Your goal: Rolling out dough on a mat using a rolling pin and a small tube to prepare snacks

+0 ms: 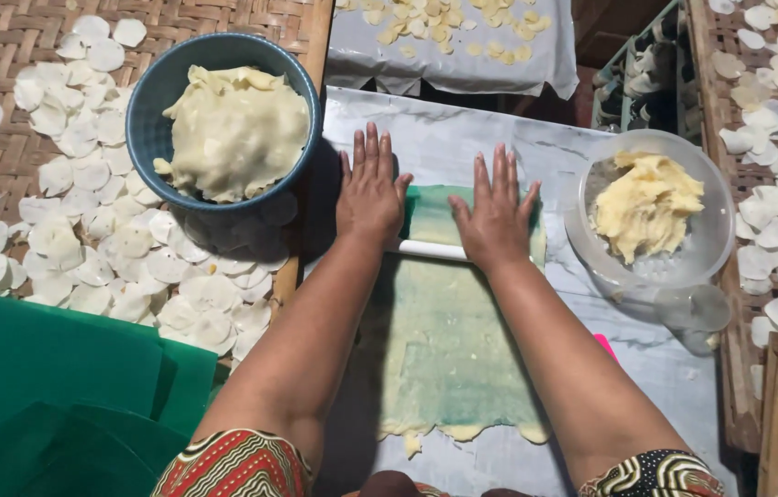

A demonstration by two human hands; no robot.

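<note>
Single head cam, looking steeply down and forward from above the work table (463,138), close range. Forearms enter from the bottom edge. Table centred; woven trays (2,55) fill frame left and right of it.

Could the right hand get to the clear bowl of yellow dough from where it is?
Probably yes: the right hand lies flat on the white roller, and the clear bowl sits just beside it with nothing between them.

Roller (432,249) between two dough bowls (161,101)

Green sheet (449,354); white roller (432,249); blue bowl (145,110)
</note>
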